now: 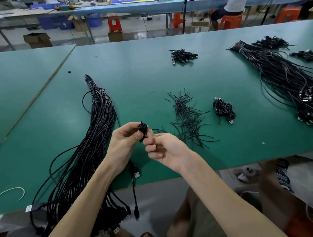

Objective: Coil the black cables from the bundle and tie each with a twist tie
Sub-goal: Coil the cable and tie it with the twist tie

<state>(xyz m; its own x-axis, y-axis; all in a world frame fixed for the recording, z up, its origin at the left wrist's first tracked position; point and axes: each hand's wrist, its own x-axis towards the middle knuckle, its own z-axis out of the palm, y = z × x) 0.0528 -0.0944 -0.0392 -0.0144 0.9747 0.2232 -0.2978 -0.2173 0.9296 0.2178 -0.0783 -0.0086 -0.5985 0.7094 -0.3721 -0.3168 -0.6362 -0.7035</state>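
Head cam: left hand [124, 139] pinches a small coiled cable [142, 129], thumb vs fingers, held up off the bench [132, 65], prob so the loops can't spring open. Right hand [164, 148] has fingers curled tight against the coil's underside. It's blurred, can't tell if it's got a tie end. Guess: tying stage. Cable tail w/ plug [136, 174] hangs below the left wrist, near the front edge. Bundle [98, 121] lies just left of the hands, plug ends draped over that edge. Twist ties [186, 115] scattered just right, easy reach; finished coils [223, 109] beyond them. Open green surface ahead of the hands, btwn bundle and ties. Snag risk: hanging tail vs bundle ends at the edge.
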